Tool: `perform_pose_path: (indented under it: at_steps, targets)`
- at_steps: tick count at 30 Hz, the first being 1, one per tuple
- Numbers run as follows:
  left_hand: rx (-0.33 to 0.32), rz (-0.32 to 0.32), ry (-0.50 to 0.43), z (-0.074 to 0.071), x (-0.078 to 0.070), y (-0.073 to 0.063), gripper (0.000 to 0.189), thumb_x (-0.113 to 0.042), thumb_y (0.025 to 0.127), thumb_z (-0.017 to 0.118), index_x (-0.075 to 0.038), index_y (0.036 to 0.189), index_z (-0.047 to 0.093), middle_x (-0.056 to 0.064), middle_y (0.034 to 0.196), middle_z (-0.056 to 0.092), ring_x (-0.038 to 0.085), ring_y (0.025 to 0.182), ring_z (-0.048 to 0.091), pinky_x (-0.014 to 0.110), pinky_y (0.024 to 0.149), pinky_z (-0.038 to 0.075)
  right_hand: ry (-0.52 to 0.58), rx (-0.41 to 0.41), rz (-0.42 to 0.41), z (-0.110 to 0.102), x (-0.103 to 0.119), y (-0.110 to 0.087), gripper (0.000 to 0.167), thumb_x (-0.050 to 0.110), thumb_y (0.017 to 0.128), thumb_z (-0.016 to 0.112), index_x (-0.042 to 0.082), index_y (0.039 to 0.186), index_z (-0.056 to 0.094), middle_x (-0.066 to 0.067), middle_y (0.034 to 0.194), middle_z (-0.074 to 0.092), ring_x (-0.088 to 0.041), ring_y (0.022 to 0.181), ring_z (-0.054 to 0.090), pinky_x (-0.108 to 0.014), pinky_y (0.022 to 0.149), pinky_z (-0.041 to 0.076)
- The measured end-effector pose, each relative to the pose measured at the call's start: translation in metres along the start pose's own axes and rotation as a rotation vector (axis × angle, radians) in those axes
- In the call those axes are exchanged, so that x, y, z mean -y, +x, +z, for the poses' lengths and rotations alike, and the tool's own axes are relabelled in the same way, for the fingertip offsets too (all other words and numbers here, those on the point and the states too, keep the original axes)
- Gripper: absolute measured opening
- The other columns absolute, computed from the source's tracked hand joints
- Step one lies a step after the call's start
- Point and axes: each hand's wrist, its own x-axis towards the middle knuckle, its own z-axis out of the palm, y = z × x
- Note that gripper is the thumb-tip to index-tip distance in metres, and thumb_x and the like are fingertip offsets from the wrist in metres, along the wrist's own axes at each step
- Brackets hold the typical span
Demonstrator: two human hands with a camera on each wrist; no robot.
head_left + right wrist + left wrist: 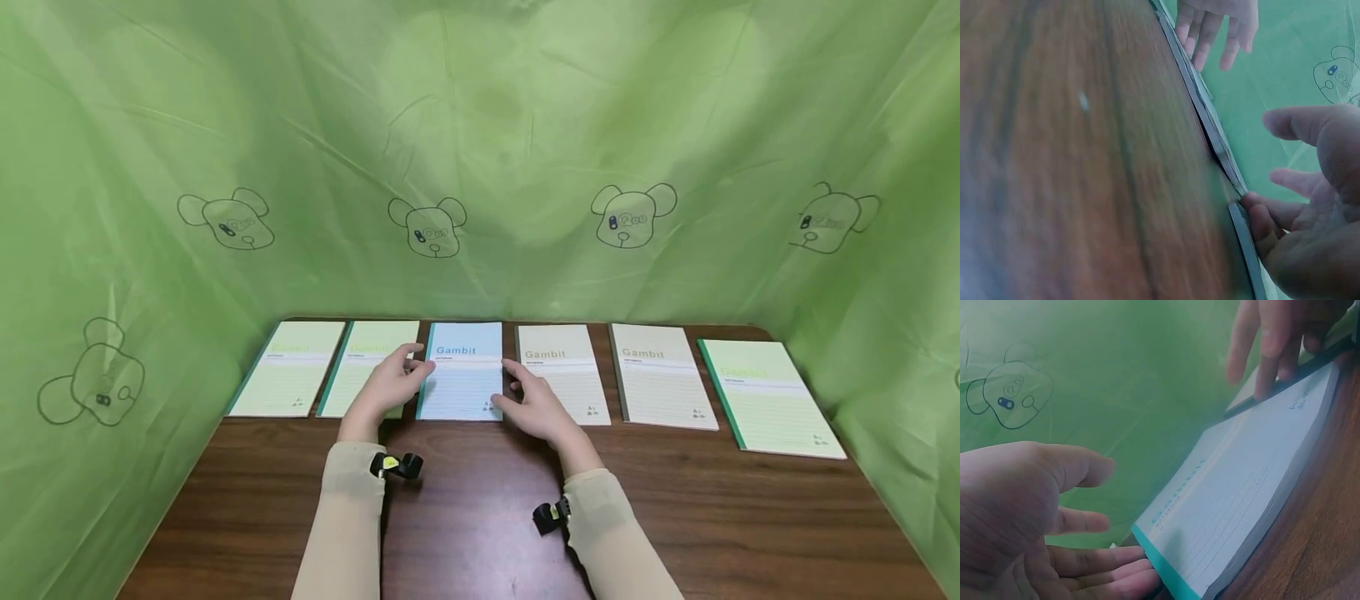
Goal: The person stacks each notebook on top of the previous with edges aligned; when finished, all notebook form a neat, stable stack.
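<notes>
A blue notebook (pixel 461 383) with "Gambit" on its cover lies flat on the table between both hands. My left hand (pixel 384 385) is at its left edge, over part of a green notebook (pixel 367 342). In the left wrist view, the fingers of the left hand (pixel 1016 519) stretch out, tips right at the blue notebook's (pixel 1241 475) green-blue spine. At the opposite edge is my right hand (pixel 538 407), partly covering a grey notebook (pixel 581 375). The right wrist view has the right hand (pixel 1322 206) with thumb apart and fingers loosely bent beside the notebook edges.
Another green notebook (pixel 281 383) lies at the far left of the row. To the right are a second grey notebook (pixel 663 387) and a slightly tilted green one (pixel 772 408). The brown wooden table (pixel 465 517) meets a green curtain (pixel 525 275) behind the row.
</notes>
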Motion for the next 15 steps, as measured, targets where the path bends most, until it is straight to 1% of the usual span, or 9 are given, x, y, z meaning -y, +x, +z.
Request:
perform_pose_path:
  at_steps: [2, 4, 7, 10, 13, 15]
  targets:
    - [-0.003, -0.005, 0.0, 0.001, 0.0, 0.0, 0.067, -0.04, 0.112, 0.062, -0.006, 0.166, 0.042, 0.022, 0.143, 0.066, 0.039, 0.131, 0.064, 0.057, 0.105, 0.054, 0.065, 0.012, 0.031, -0.001, 0.002, 0.0, 0.071, 0.02, 0.104, 0.073, 0.005, 0.166, 0.043, -0.024, 0.161, 0.053, -0.039, 0.137, 0.058, -0.058, 0.118, 0.043]
    - [-0.001, -0.013, -0.005, 0.002, -0.002, 0.0, 0.066, -0.039, 0.111, 0.062, -0.005, 0.165, 0.044, 0.022, 0.145, 0.065, 0.04, 0.133, 0.063, 0.058, 0.106, 0.053, 0.093, 0.017, 0.055, 0.0, 0.004, 0.0, 0.07, 0.022, 0.104, 0.073, 0.007, 0.166, 0.044, -0.023, 0.163, 0.052, -0.038, 0.137, 0.06, -0.058, 0.118, 0.043]
    - [0.0, -0.031, -0.017, 0.004, -0.006, 0.0, 0.063, -0.039, 0.111, 0.063, -0.004, 0.161, 0.048, 0.023, 0.145, 0.064, 0.04, 0.133, 0.062, 0.058, 0.106, 0.053, 0.1, 0.009, 0.079, 0.003, 0.004, 0.0, 0.067, 0.025, 0.105, 0.073, 0.009, 0.164, 0.047, -0.022, 0.161, 0.055, -0.037, 0.136, 0.062, -0.057, 0.117, 0.044]
    - [-0.006, -0.051, -0.052, 0.007, -0.007, 0.001, 0.061, -0.038, 0.11, 0.064, -0.003, 0.158, 0.051, 0.024, 0.145, 0.064, 0.04, 0.131, 0.063, 0.057, 0.104, 0.054, 0.108, -0.012, 0.092, 0.006, 0.004, 0.001, 0.064, 0.026, 0.104, 0.073, 0.01, 0.162, 0.051, -0.021, 0.159, 0.057, -0.035, 0.134, 0.063, -0.055, 0.115, 0.047]
    - [-0.024, -0.07, -0.1, 0.01, -0.008, 0.002, 0.063, -0.038, 0.107, 0.069, -0.004, 0.157, 0.052, 0.024, 0.145, 0.062, 0.041, 0.131, 0.061, 0.058, 0.105, 0.052, 0.135, -0.043, 0.106, 0.007, 0.006, 0.0, 0.061, 0.025, 0.104, 0.073, 0.009, 0.159, 0.054, -0.02, 0.157, 0.059, -0.033, 0.131, 0.065, -0.053, 0.111, 0.05]
    - [-0.037, -0.064, -0.133, 0.012, -0.008, 0.004, 0.065, -0.037, 0.105, 0.073, -0.005, 0.157, 0.051, 0.024, 0.145, 0.059, 0.04, 0.131, 0.059, 0.056, 0.106, 0.051, 0.161, -0.062, 0.118, 0.007, 0.008, 0.0, 0.058, 0.023, 0.104, 0.073, 0.008, 0.158, 0.055, -0.02, 0.156, 0.061, -0.032, 0.129, 0.065, -0.047, 0.104, 0.055]
